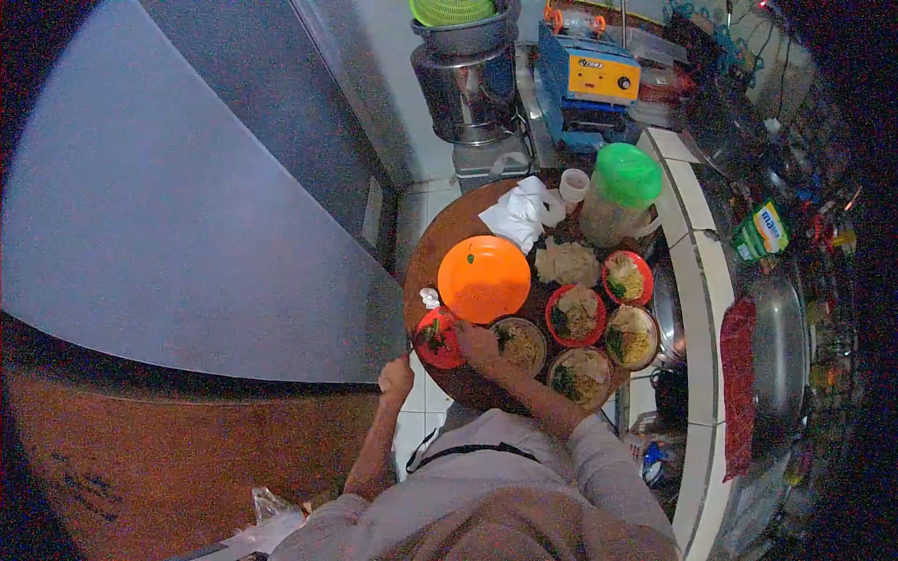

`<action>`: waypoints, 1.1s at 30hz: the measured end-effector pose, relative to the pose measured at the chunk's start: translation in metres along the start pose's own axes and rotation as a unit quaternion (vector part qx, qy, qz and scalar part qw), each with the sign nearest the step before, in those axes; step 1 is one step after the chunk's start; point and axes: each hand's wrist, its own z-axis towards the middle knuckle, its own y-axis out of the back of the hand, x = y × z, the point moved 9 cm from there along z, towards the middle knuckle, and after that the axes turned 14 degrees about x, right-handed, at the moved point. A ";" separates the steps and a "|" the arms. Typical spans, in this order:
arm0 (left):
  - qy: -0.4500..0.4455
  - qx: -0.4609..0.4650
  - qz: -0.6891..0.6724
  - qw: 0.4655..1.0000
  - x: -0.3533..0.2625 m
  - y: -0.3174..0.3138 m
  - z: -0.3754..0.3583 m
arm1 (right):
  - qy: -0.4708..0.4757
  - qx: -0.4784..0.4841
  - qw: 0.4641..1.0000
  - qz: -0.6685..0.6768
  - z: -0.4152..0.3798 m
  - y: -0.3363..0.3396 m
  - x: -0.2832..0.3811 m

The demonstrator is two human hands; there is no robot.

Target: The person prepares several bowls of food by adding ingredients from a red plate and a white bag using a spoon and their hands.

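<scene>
My left hand (396, 377) is closed in a fist at the left edge of the round table; what it holds, if anything, does not show clearly. Over the right rim of a red bowl (432, 348) with green leaves in it, the fingers of my right hand (477, 344) are drawn together, and what is between them is too small to tell. Just right of that hand stands a bowl of noodles (520, 348). An orange plate (485, 280) with a scrap of leaf lies behind both. A crumpled white piece (429, 297) sits beside the plate.
Several filled bowls, including a red bowl of noodles (574, 316), crowd the table's right side. Behind them are a green-lidded pitcher (625, 182), a white plastic bag (514, 215) and a white cup (574, 183). A tiled ledge (697, 271) borders the right; a large grey panel (178, 215) the left.
</scene>
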 end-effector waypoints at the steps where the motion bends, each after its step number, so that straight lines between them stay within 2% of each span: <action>1: -0.025 -0.004 -0.017 1.000 -0.002 -0.001 -0.001 | -0.032 0.025 0.996 0.085 0.003 -0.005 -0.007; 2: -0.026 -0.005 -0.017 1.000 0.000 -0.002 0.001 | -0.065 0.050 0.982 0.170 0.004 -0.012 -0.015; 3: -0.034 -0.009 -0.026 0.999 0.002 -0.002 0.001 | -0.066 0.051 0.982 0.171 -0.001 -0.008 -0.015; 5: -0.040 -0.011 -0.035 0.999 0.005 0.000 -0.001 | 0.050 0.019 0.994 0.098 -0.019 0.012 0.005; 6: -0.036 -0.008 -0.030 0.999 0.006 0.007 -0.004 | 0.050 0.021 0.994 0.100 -0.015 -0.005 0.000; 8: -0.032 -0.005 -0.025 0.999 0.011 0.011 -0.006 | -0.081 0.095 0.981 0.146 0.005 -0.070 -0.034; 9: -0.042 -0.016 -0.020 0.999 0.014 0.014 -0.006 | -0.081 0.097 0.981 0.147 -0.007 -0.055 -0.031; 11: -0.051 -0.027 -0.016 0.998 0.020 0.015 -0.007 | 0.081 -0.089 0.989 0.089 -0.051 0.039 0.002; 12: -0.030 -0.013 -0.016 0.999 0.026 0.013 -0.005 | 0.081 -0.088 0.989 0.089 -0.053 0.045 0.003; 14: -0.010 0.001 -0.015 1.000 0.030 0.010 -0.004 | 0.031 -0.037 0.999 0.012 -0.053 0.048 0.002; 18: 0.010 0.024 0.016 1.000 0.015 0.023 -0.019 | 0.045 -0.056 0.997 -0.003 -0.032 0.003 -0.007; 20: 0.025 0.017 0.014 0.999 0.017 0.027 -0.023 | -0.002 0.004 1.000 0.024 -0.018 -0.020 -0.014; 22: -0.050 0.015 0.035 0.998 0.008 0.026 -0.027 | 0.003 -0.008 1.000 0.025 -0.023 -0.011 -0.009; 24: -0.025 0.040 0.029 0.998 0.009 0.024 -0.025 | 0.008 -0.020 0.999 0.027 -0.033 0.009 -0.001; 26: -0.001 0.064 0.023 0.998 0.014 0.019 -0.024 | 0.005 0.032 0.995 0.094 -0.040 0.036 0.007; 28: -0.038 0.033 0.011 0.999 0.015 0.014 -0.021 | -0.004 0.053 0.994 0.093 -0.036 0.035 0.010; 31: -0.037 0.037 0.053 0.997 0.018 0.003 -0.014 | -0.029 0.115 0.989 0.090 -0.032 0.027 0.011; 33: -0.023 0.063 0.027 0.997 0.024 -0.005 -0.004 | -0.036 0.136 0.986 0.088 -0.034 0.027 0.011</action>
